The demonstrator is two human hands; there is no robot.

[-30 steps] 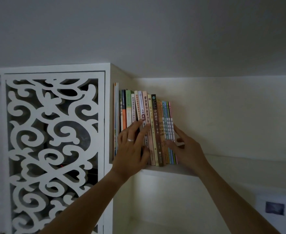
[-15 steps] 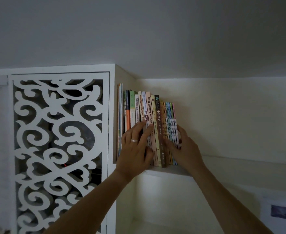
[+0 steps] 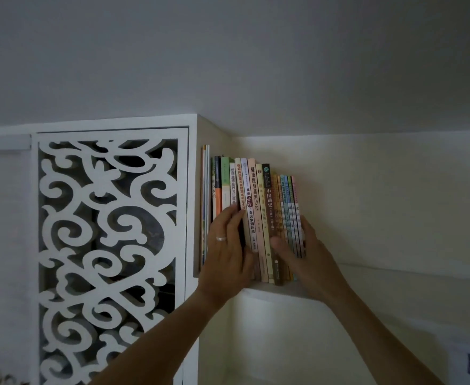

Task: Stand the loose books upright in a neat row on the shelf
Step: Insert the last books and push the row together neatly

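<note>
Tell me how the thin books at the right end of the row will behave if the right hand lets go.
The thin books look slim and soft-covered, so probably light and somewhat floppy. The shelf is open to their right with no bookend, so they may well tip that way. The right hand seems to brace them now.

We see a white shelf (image 3: pixel 395 276) set high in a pale alcove, w/ a row of books (image 3: pixel 256 204) standing upright on it, spines out, packed at its left end against the side wall. Tallest at left, shortest at right. Rest of the board is bare white.
</note>
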